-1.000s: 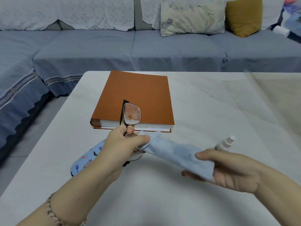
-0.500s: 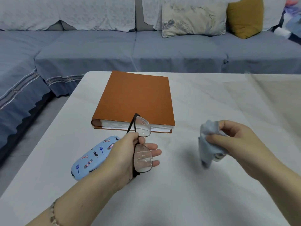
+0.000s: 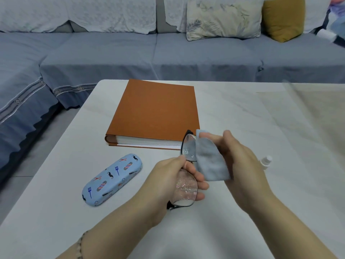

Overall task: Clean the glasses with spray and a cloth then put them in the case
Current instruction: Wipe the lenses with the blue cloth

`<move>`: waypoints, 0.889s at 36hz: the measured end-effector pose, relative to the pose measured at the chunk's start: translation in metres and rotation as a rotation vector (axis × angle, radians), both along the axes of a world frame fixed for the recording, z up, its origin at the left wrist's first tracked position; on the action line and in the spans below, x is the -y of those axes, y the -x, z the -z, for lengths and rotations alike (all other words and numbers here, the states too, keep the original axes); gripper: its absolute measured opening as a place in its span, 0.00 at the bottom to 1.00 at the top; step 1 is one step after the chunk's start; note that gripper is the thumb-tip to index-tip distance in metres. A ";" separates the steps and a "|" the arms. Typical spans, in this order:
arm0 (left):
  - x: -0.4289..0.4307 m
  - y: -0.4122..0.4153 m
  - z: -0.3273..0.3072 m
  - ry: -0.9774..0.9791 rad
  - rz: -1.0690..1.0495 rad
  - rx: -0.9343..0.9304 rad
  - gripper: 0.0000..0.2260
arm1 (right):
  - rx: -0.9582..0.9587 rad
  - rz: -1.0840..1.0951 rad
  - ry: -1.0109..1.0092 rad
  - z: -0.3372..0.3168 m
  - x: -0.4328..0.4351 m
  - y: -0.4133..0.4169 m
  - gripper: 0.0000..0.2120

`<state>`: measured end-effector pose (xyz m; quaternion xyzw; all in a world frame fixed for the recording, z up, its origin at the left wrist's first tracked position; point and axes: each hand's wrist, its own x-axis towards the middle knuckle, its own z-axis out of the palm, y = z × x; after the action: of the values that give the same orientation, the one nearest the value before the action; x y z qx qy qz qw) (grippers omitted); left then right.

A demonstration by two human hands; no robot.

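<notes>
My left hand (image 3: pixel 168 176) holds the black-framed glasses (image 3: pixel 186 189) by the bridge, upright above the table, both lenses dotted with spray droplets. My right hand (image 3: pixel 240 165) grips the pale blue cloth (image 3: pixel 210 161) and presses it against the upper lens. The glasses case (image 3: pixel 112 179), light blue with a moustache and barber-pole print, lies shut on the table to the left of my left hand. The small white spray bottle (image 3: pixel 266 162) lies on the table just right of my right hand, mostly hidden behind it.
A thick orange book (image 3: pixel 155 113) lies on the white table (image 3: pixel 56 212) just beyond my hands. A blue-grey sofa (image 3: pixel 130 58) with cushions runs behind and to the left of the table. A clear sheet covers the table's right part.
My right hand has brought the cloth back left from near the spray bottle onto the upper lens. My left hand has lifted and shifted the glasses to the right.
</notes>
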<state>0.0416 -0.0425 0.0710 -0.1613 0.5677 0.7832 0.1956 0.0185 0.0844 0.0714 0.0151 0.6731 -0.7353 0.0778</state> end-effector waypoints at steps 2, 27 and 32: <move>-0.001 -0.001 0.001 0.034 0.010 -0.008 0.16 | -0.014 0.094 -0.044 0.002 0.001 -0.001 0.14; -0.012 -0.003 0.001 0.078 0.106 -0.015 0.17 | 0.311 -0.069 0.022 0.022 0.003 -0.007 0.21; -0.013 -0.002 0.003 0.065 0.128 -0.012 0.18 | 0.407 -0.022 0.183 0.030 0.003 -0.004 0.22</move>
<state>0.0433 -0.0294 0.0676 -0.1261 0.6031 0.7513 0.2365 0.0225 0.0809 0.0410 0.1486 0.5741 -0.7742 0.2211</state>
